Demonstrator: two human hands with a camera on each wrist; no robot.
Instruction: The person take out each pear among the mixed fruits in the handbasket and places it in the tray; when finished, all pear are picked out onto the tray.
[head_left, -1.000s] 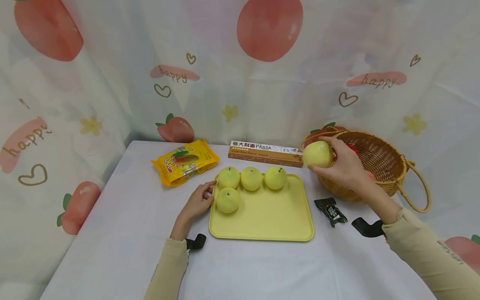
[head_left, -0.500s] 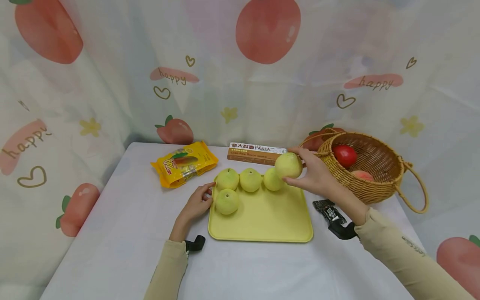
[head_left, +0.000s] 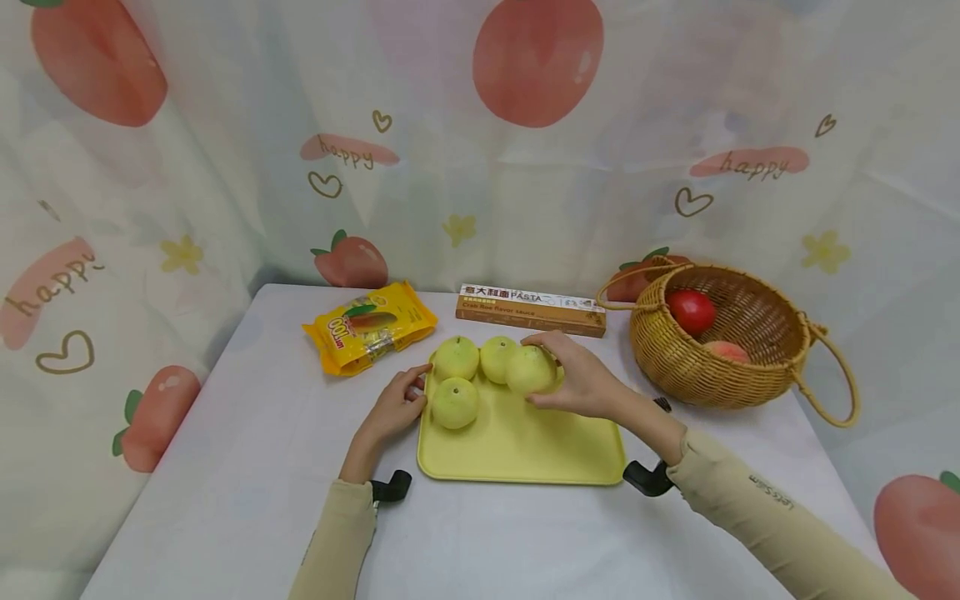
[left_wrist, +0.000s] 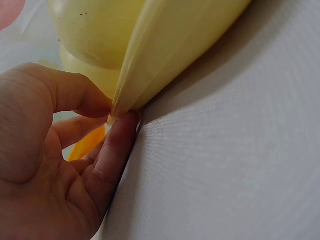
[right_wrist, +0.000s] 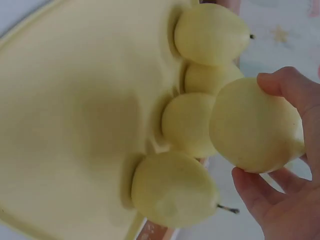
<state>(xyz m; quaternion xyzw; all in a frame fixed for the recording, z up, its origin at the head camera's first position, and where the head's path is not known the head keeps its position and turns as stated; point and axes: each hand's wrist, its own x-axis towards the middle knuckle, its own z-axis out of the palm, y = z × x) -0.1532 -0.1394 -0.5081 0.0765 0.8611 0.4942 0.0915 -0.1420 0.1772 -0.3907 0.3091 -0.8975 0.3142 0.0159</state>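
A yellow tray [head_left: 525,454] lies on the white table with several pale yellow pears on it. Three pears line its far edge, including the far-left pear [head_left: 456,358]; another pear [head_left: 454,403] sits in front of that one. My right hand [head_left: 581,379] grips one more pear [right_wrist: 257,125] between thumb and fingers, raised above the tray. In the head view this held pear mostly hides the right pear of the far row. At the tray's left side my left hand [head_left: 393,404] pinches the rim [left_wrist: 125,95] between thumb and fingers.
Right of the tray stands a wicker basket [head_left: 712,387] holding a red fruit [head_left: 691,312] and a peach [head_left: 727,351]. A pasta box [head_left: 531,313] and a yellow snack bag [head_left: 371,327] lie behind the tray. A small black packet [head_left: 662,404] is mostly hidden by my right forearm.
My right hand has carried the pear leftward from beside the basket to above the tray, uncovering the basket's fruit. The left hand has stayed at the tray's rim.
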